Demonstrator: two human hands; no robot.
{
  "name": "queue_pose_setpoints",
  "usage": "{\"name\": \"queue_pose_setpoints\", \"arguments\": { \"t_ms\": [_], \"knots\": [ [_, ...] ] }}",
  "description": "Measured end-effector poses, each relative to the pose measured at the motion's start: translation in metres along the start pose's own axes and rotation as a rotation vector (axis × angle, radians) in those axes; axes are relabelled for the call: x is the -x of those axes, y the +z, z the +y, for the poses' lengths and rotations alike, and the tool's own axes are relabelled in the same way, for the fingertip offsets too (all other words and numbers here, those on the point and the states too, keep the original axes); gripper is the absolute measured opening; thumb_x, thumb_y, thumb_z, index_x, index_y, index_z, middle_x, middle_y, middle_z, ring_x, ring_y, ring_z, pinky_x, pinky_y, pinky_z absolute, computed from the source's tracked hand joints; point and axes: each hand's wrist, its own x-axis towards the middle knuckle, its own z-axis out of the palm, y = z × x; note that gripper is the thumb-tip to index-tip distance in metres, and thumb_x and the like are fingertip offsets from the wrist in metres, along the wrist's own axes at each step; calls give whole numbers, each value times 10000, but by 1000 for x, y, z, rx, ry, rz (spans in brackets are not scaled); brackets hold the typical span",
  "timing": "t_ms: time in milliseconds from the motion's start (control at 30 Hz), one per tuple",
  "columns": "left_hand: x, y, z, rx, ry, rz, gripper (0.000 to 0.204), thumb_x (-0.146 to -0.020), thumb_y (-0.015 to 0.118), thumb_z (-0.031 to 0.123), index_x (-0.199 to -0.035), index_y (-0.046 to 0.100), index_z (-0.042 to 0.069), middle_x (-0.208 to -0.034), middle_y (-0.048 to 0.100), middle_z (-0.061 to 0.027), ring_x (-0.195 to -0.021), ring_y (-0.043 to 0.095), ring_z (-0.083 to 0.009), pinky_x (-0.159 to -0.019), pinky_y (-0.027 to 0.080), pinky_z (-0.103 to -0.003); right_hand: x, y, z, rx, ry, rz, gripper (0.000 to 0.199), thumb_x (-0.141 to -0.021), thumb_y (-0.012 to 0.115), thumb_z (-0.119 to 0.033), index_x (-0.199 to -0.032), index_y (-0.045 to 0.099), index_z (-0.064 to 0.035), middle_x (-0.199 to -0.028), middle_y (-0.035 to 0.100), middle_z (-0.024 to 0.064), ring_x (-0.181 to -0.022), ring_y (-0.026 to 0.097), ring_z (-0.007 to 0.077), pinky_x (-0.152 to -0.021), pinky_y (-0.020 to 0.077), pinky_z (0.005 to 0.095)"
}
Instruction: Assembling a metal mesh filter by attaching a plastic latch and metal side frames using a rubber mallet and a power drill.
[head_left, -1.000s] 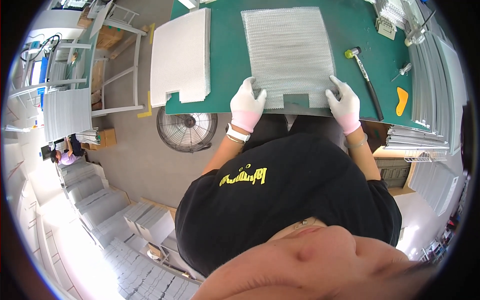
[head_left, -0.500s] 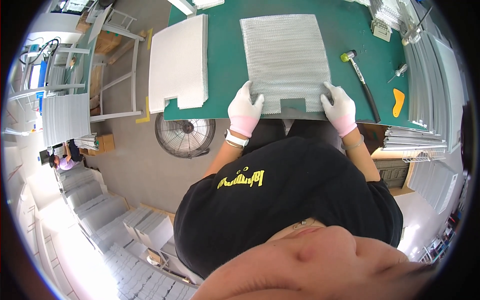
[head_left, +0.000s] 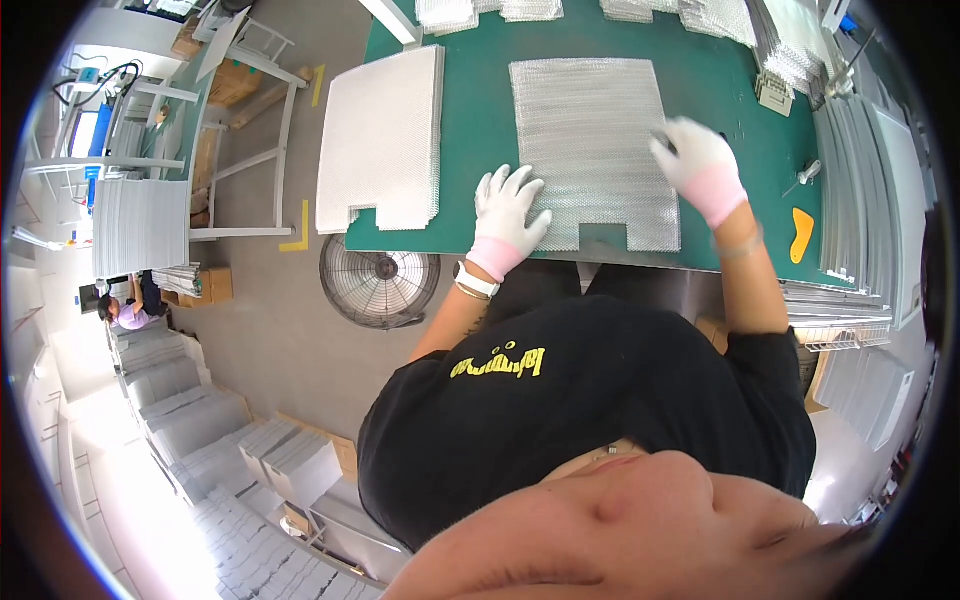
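Note:
On the green worktable [head_left: 475, 110] lies a silvery mesh panel [head_left: 590, 135] with a rectangular notch in its near edge. My left hand [head_left: 508, 210], in a white glove with a pink cuff, rests open at the near left corner of this mesh, fingers spread and partly on it. Gloved the same way, my right hand [head_left: 703, 168] hovers by the mesh's right edge. Its fingers look curled but are blurred, and what they may hold is hidden. The hammer cannot be made out; my right hand and forearm cover that spot.
A stack of white mesh panels [head_left: 378, 140] stands at left. More mesh pieces [head_left: 720, 22] lie along the far edge. At right are a yellow flat piece [head_left: 801, 235], a small white tool [head_left: 806, 175] and leaning grey panels [head_left: 860, 190]. A fan [head_left: 380, 280] stands below the table edge.
My right hand has left the mesh's near right corner and moved up and right, over the hammer's place. The left hand has flattened at the corner. The whole view has shifted slightly.

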Motion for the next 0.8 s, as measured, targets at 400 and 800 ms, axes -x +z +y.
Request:
{"name": "queue_pose_setpoints", "arguments": {
  "t_ms": [400, 800],
  "knots": [
    [12, -49, 20, 65, -58, 156, 491, -805, 748, 317, -1210, 634, 63, -1390, 461, -201, -1377, 332, -470, -1146, 264, -570, -287, 61, -40, 48, 433, -96, 661, -947, 514, -488, -1430, 456, -40, -1305, 613, 209, -1189, 624, 357, -997, 491, 485],
    [-22, -72, 0, -446, 883, -407, 103, -790, 627, 214, -804, 667, 120, -897, 649, -5, -1019, 602, -215, -991, 434, -358, -300, 13, -50, 777, -40, -441, 303, -770, 754, -194, -1071, 782, -167, -1195, 716, 75, -1114, 675, 278, -959, 530, 399]
  ]
}}
